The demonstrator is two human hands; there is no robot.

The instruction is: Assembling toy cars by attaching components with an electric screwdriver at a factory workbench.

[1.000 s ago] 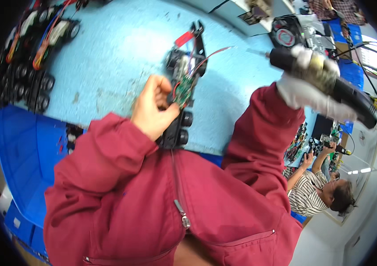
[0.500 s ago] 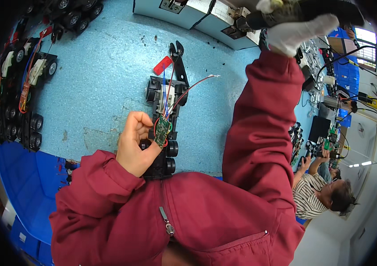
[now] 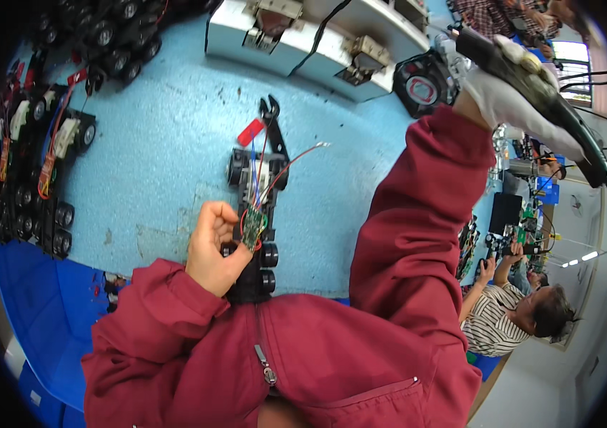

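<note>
My left hand [image 3: 214, 250] pinches the edge of a small green circuit board [image 3: 252, 227] between thumb and fingers. Red and blue wires run from the board, one red wire ending in a bare tip. The board sits just above a black toy vehicle chassis [image 3: 269, 217] with several wheels, standing lengthwise before me. A red tag-like piece [image 3: 250, 133] lies at its far end. At the upper right, my right hand [image 3: 507, 103], in a white glove, is wrapped around a long dark tool [image 3: 542, 96] that looks like an electric screwdriver. It is held well off the blue worktop.
Several similar wired chassis [image 3: 61, 143] crowd the left side. A blue bin [image 3: 39, 307] stands at lower left. White metal housings [image 3: 296, 50] line the back, beside a round black fan-like unit [image 3: 417, 87]. A co-worker in a striped shirt [image 3: 496, 321] works at right.
My right hand has swung right with the dark tool, which now shows at full length. My left hand still holds the circuit board; the view has shifted, bringing more of the back into sight.
</note>
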